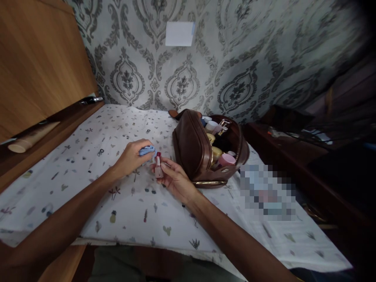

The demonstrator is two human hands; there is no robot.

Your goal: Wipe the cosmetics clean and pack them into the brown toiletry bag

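My left hand [132, 156] is closed on a small blue cloth [147, 150] just above the table. My right hand [173, 178] pinches a small pink bottle with a dark red cap [158, 164], held upright beside the cloth. Both hands hover over a white patterned tablecloth [117, 196]. Right of them stands an open brown leather toiletry bag [194, 149], with several small jars and tubes inside it.
A wooden panel [38, 58] and a ledge with a beige tube [29, 139] and a dark pen [89, 100] run along the left. Dark furniture [293, 156] stands at the right. Patterned wallpaper [235, 58] backs the table. A blurred patch [267, 192] lies by the bag.
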